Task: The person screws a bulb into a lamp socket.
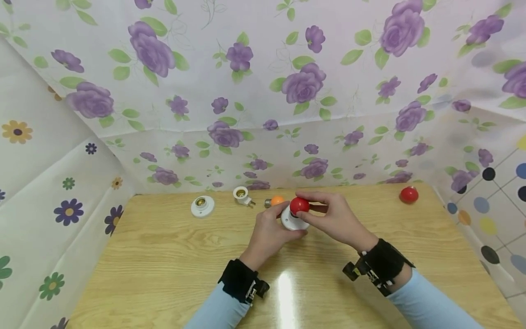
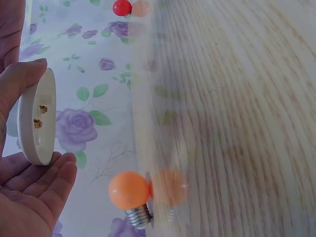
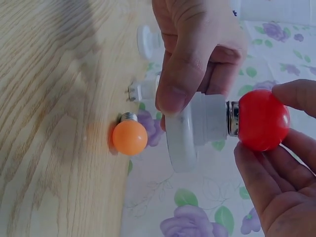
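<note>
My left hand (image 1: pixel 269 230) grips a white round lamp holder (image 3: pixel 181 140) by its rim, above the table. In the left wrist view the underside of this lamp holder (image 2: pixel 45 116) faces the camera, with brass screws inside. A red light bulb (image 3: pixel 263 120) sits at the holder's mouth, part of its metal base still showing. My right hand (image 1: pixel 334 219) pinches the red bulb between thumb and fingers. Just behind the hands an orange bulb (image 1: pixel 277 200) lies on the table, its screw base pointing left.
Along the table's (image 1: pixel 172 256) back edge stand another white round lamp holder (image 1: pixel 208 208) and a white plug-in socket (image 1: pixel 242 195) with prongs. A second red bulb (image 1: pixel 408 195) lies at the back right. Flowered sheets (image 1: pixel 255 151) hang behind and at both sides.
</note>
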`<state>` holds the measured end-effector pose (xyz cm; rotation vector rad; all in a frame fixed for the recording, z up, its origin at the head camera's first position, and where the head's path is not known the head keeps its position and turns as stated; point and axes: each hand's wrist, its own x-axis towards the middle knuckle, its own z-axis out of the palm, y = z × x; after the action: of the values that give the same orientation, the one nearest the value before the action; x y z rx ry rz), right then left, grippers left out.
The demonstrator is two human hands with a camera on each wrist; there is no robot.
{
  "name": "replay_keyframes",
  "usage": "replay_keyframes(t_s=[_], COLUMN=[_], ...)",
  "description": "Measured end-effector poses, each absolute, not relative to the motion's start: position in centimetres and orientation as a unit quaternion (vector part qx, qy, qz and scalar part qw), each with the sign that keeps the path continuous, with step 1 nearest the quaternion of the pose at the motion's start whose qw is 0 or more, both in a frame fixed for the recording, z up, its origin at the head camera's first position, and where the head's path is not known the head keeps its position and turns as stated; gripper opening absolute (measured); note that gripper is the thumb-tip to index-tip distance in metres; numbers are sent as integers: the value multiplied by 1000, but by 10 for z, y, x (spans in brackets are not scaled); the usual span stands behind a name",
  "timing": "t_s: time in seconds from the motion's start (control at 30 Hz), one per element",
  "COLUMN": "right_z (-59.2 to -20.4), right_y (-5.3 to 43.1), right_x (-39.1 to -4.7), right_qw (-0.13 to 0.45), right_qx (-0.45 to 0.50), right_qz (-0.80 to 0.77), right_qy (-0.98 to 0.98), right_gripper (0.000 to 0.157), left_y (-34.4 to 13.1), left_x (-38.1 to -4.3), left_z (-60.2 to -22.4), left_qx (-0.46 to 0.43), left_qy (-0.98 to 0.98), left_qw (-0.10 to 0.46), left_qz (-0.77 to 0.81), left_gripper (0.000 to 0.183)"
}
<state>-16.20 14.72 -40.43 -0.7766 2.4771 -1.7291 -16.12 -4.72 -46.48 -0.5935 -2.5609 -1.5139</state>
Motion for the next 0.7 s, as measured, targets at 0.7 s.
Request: replay_keyframes(t_s=[0.7], right_z=[-407], right_y=[144], right_x=[-162], right_qw=[-6], right_qx=[-221], right_qz=[-562], right_qy=[797], right_gripper=[54], left_y=[-52], left_x=[-161], left_z=[-465], left_qx=[-187], left_qy=[-848], left_qw=[56], left_qz=[-493], left_gripper=[69])
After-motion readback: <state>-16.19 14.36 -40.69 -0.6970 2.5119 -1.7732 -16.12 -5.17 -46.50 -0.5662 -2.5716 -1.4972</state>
